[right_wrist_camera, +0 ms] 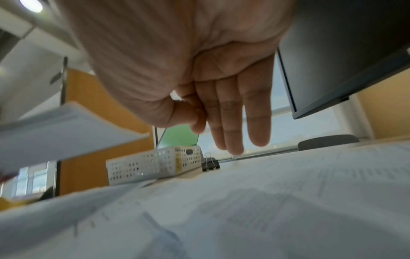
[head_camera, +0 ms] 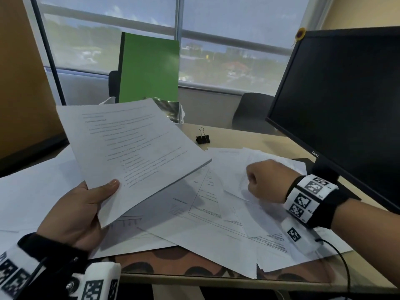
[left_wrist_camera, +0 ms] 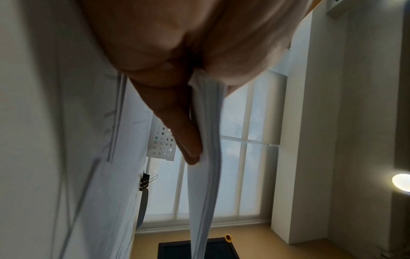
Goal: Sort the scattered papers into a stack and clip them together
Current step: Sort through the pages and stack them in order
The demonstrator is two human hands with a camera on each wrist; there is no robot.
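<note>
Holding a gathered stack of papers (head_camera: 134,148) in the left hand (head_camera: 75,215), we keep it lifted over the left half of the head view, thumb pressed on the top sheet near the stack's lower left corner and fingers underneath. In the left wrist view the fingers (left_wrist_camera: 186,136) lie along the underside of the stack, whose edge runs down the middle of the frame. The stack's right corner juts out over the scattered papers (head_camera: 216,224), which fan across the desk (head_camera: 238,135) from the lower left to the lower right of the frame; several sheets overhang the desk's near edge at the bottom.

Our right hand (head_camera: 266,180) hovers over the loose sheets at centre right. From the head view it looks curled, but in the right wrist view the fingers (right_wrist_camera: 233,113) reach straight down, held side by side, with the thumb tucked against them, possibly pinching nothing; their tips appear just clear of the paper.

The black binder clip (head_camera: 202,138) stands on bare desk at upper centre, apart from the papers' far edge. A white perforated basket (right_wrist_camera: 153,164) sits just left of the clip. The dark monitor (head_camera: 346,105) closes off the right side, its lower edge hanging above the right wrist.
</note>
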